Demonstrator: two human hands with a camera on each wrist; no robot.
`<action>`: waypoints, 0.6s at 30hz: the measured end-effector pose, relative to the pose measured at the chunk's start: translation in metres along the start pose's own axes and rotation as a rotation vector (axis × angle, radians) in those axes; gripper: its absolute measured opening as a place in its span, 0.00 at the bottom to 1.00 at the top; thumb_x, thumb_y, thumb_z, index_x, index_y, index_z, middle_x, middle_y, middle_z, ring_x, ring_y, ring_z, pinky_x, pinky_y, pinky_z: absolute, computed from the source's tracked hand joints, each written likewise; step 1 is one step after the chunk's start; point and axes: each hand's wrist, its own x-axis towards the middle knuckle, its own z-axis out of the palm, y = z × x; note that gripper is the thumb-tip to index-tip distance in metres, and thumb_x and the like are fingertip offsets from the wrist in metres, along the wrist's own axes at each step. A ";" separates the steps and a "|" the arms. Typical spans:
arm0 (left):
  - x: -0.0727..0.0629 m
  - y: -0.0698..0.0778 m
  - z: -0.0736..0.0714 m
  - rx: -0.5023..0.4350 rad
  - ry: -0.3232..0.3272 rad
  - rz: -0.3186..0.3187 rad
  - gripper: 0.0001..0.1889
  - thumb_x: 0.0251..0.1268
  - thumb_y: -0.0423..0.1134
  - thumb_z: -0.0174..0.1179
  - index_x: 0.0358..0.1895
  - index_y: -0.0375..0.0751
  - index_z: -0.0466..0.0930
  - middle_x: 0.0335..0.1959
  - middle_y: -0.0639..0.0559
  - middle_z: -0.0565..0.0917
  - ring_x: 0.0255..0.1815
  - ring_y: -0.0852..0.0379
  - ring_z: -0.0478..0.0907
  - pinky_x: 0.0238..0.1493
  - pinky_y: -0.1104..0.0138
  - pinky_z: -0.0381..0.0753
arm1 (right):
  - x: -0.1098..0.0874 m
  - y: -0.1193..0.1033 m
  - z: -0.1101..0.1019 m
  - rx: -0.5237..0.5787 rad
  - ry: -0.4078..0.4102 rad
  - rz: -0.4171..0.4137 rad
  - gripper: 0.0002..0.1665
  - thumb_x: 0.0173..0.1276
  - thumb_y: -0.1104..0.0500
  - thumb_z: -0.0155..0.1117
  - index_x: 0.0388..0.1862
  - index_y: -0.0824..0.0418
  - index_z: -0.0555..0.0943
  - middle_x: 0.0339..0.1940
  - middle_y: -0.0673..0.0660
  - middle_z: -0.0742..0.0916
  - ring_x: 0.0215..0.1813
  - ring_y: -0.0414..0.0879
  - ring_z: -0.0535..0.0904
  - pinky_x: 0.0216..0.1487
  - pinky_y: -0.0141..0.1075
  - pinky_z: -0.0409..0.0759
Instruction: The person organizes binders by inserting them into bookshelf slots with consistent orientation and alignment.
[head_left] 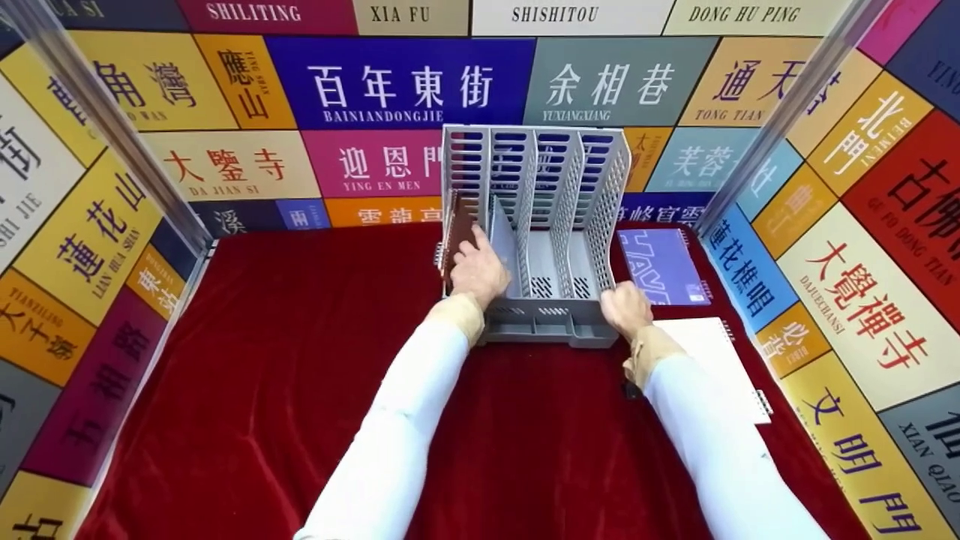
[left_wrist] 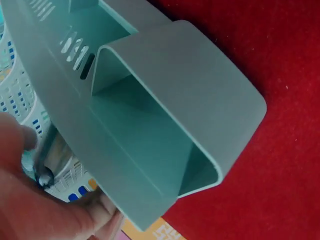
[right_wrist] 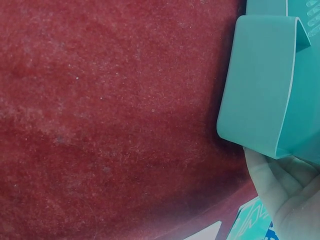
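A grey file organizer [head_left: 551, 319] with several slots stands upright on the red cloth. A brown notebook [head_left: 459, 225] is in its leftmost slot, and a blue-grey notebook [head_left: 504, 236] leans in the slot beside it. My left hand [head_left: 480, 268] reaches into the front of the left slots, its extended fingers against the brown notebook. In the left wrist view, the thumb [left_wrist: 20, 137] is behind the organizer's front lip; the fingertips are partly hidden. My right hand [head_left: 628, 307] grips the organizer's front right corner. The right wrist view shows its fingers [right_wrist: 265, 180] against that corner from the side.
A purple spiral notebook [head_left: 664, 266] lies flat to the right of the organizer. Nearer, a white spiral pad [head_left: 724, 367] lies partly under my right forearm. Printed panels [head_left: 405, 82] wall in the back and both sides of the red cloth [head_left: 300, 360].
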 end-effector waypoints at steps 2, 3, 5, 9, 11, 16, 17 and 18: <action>-0.004 -0.003 -0.003 -0.035 -0.018 0.017 0.48 0.86 0.57 0.57 0.94 0.41 0.42 0.79 0.31 0.72 0.75 0.34 0.78 0.70 0.45 0.88 | -0.001 0.000 -0.001 0.002 -0.002 0.002 0.31 0.75 0.53 0.46 0.63 0.71 0.84 0.69 0.75 0.86 0.72 0.73 0.82 0.77 0.64 0.80; -0.007 -0.004 -0.004 -0.049 -0.018 0.029 0.47 0.86 0.58 0.57 0.94 0.41 0.43 0.79 0.31 0.72 0.76 0.34 0.79 0.72 0.44 0.87 | -0.001 0.000 -0.001 0.004 0.001 0.003 0.31 0.75 0.53 0.46 0.64 0.70 0.84 0.69 0.75 0.86 0.73 0.73 0.82 0.77 0.64 0.80; -0.014 -0.007 -0.007 -0.057 -0.023 0.061 0.47 0.86 0.59 0.56 0.93 0.41 0.46 0.79 0.32 0.73 0.77 0.35 0.79 0.74 0.45 0.85 | -0.001 0.000 -0.001 0.004 -0.001 0.003 0.31 0.75 0.54 0.45 0.64 0.71 0.83 0.69 0.75 0.86 0.73 0.73 0.82 0.77 0.64 0.79; -0.031 -0.016 -0.014 -0.064 -0.034 0.135 0.49 0.82 0.63 0.60 0.92 0.40 0.52 0.78 0.34 0.74 0.76 0.36 0.80 0.76 0.47 0.84 | 0.000 0.000 0.001 -0.003 -0.012 0.001 0.32 0.75 0.54 0.44 0.65 0.72 0.83 0.71 0.76 0.85 0.74 0.73 0.81 0.78 0.65 0.79; -0.039 -0.022 -0.020 -0.082 -0.041 0.177 0.49 0.80 0.64 0.61 0.91 0.39 0.55 0.78 0.34 0.75 0.76 0.37 0.80 0.78 0.48 0.83 | -0.001 -0.001 0.000 -0.007 -0.013 -0.006 0.32 0.75 0.54 0.44 0.63 0.72 0.83 0.70 0.77 0.85 0.74 0.74 0.81 0.78 0.65 0.79; -0.050 -0.038 -0.036 -0.172 0.001 0.265 0.39 0.82 0.56 0.61 0.87 0.41 0.65 0.77 0.36 0.80 0.76 0.37 0.81 0.81 0.49 0.80 | -0.001 -0.002 -0.001 -0.009 -0.007 -0.017 0.31 0.75 0.54 0.43 0.60 0.73 0.83 0.68 0.77 0.86 0.72 0.74 0.82 0.75 0.66 0.80; -0.050 -0.042 -0.038 -0.196 0.022 0.271 0.36 0.82 0.54 0.61 0.85 0.42 0.68 0.76 0.37 0.81 0.76 0.38 0.81 0.81 0.49 0.80 | -0.002 -0.002 -0.001 -0.009 -0.013 -0.016 0.31 0.76 0.54 0.43 0.61 0.73 0.83 0.68 0.77 0.86 0.72 0.74 0.82 0.75 0.66 0.81; -0.051 -0.046 -0.041 -0.226 0.043 0.270 0.33 0.83 0.52 0.60 0.84 0.44 0.71 0.76 0.39 0.82 0.76 0.39 0.81 0.81 0.49 0.80 | -0.002 -0.002 -0.001 -0.011 -0.017 -0.017 0.31 0.76 0.54 0.43 0.61 0.73 0.83 0.69 0.77 0.85 0.72 0.74 0.82 0.76 0.66 0.80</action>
